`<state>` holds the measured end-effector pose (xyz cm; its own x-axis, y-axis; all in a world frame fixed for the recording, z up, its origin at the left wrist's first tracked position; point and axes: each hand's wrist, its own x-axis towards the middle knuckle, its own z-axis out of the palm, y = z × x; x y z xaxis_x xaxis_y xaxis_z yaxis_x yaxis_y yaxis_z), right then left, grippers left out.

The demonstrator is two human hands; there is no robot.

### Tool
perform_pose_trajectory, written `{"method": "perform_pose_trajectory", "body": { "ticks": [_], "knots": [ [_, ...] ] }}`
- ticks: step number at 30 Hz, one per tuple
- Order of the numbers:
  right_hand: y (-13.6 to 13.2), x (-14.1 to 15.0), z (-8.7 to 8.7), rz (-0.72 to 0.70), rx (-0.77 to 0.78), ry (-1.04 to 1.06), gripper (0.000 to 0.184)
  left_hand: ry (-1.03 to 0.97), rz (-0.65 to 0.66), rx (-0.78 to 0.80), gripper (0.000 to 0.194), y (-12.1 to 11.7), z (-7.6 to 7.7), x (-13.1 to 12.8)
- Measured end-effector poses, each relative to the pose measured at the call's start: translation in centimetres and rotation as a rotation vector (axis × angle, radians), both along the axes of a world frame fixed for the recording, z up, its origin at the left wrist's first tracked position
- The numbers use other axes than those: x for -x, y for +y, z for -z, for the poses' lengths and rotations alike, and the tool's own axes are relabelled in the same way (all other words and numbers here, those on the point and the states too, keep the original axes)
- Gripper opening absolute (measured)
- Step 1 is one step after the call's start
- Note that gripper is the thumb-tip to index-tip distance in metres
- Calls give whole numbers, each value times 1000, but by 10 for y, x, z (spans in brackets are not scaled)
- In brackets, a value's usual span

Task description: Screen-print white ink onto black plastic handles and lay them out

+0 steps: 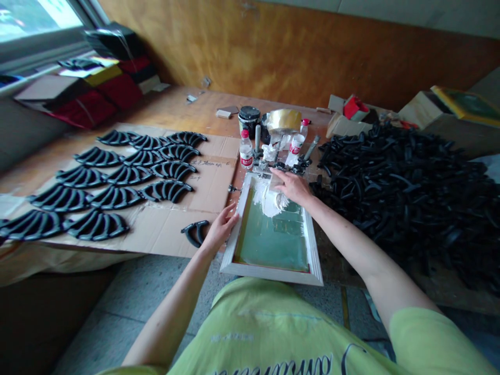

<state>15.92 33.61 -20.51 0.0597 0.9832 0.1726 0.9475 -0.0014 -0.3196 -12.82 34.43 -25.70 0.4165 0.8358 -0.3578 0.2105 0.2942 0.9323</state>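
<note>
A silk-screen frame [273, 271] with pale wooden sides and a green mesh [269, 245] lies in front of me. Thick white ink [269, 200] is heaped on the far part of the mesh. My right hand [291, 186] grips a pale squeegee [276, 182] at that end, its lower edge in the ink. Along the frame's left side, my left hand [222, 227] has its fingers bent against the wooden edge. Just left of that hand, a small black curved plastic handle [195, 232] lies at the cardboard's edge. Whatever is under the screen is hidden.
Black handles [105, 195] lie in overlapping rows on cardboard [211, 187] at left. A large heap of black parts [406, 198] fills the right. Behind the frame stand metal clamps [299, 165], a red-capped bottle [246, 151], a black tub [249, 121] and a tape roll [285, 121].
</note>
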Motion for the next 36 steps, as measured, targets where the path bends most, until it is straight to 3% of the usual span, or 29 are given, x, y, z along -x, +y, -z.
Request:
{"method": "perform_pose_trajectory", "body": {
  "ticks": [2, 5, 9, 11, 13, 16, 19, 21, 23, 25, 27, 31, 33, 36],
  "knots": [
    [13, -20, -8, 87, -25, 16, 66, -44, -16, -27, 68, 3, -20, -1],
    [6, -65, -8, 244, -125, 96, 51, -132, -49, -72, 60, 12, -51, -12],
    [-33, -99, 26, 558, -81, 224, 28, -356, -146, -180, 50, 37, -83, -40],
    [-51, -88, 52, 535, -4, 256, 21, -409, -151, -176, 48, 49, -90, -54],
    [-63, -65, 76, 327, 43, 247, 25, -420, -183, -152, 48, 53, -87, -62],
    [-70, -26, 90, 27, 84, 139, 29, -393, -226, -89, 52, 32, -63, -63],
    [-79, 14, 80, 41, 7, 69, 11, -233, 42, 215, 60, -14, -28, -61],
    [-89, 45, 69, 9, -70, 57, 11, -172, 143, 390, 62, -44, -7, -59],
    [-100, 71, 62, -178, -87, 49, 16, -162, 85, 452, 60, -62, 10, -54],
    [-107, 78, 64, -361, -71, 64, 20, -148, -14, 417, 57, -64, 23, -37],
    [-110, 54, 72, -303, -81, 89, 22, -86, -120, 317, 54, -53, 38, -3],
    [-105, -53, 97, 321, -69, 23, 33, 281, -434, 221, 48, -17, 78, 100],
    [-100, -100, 107, 374, 38, -33, 46, 511, -476, 257, 47, -5, 96, 145],
    [-93, -134, 117, 281, 226, -117, 50, 797, -327, 166, 49, 7, 107, 174]
  ]
}}
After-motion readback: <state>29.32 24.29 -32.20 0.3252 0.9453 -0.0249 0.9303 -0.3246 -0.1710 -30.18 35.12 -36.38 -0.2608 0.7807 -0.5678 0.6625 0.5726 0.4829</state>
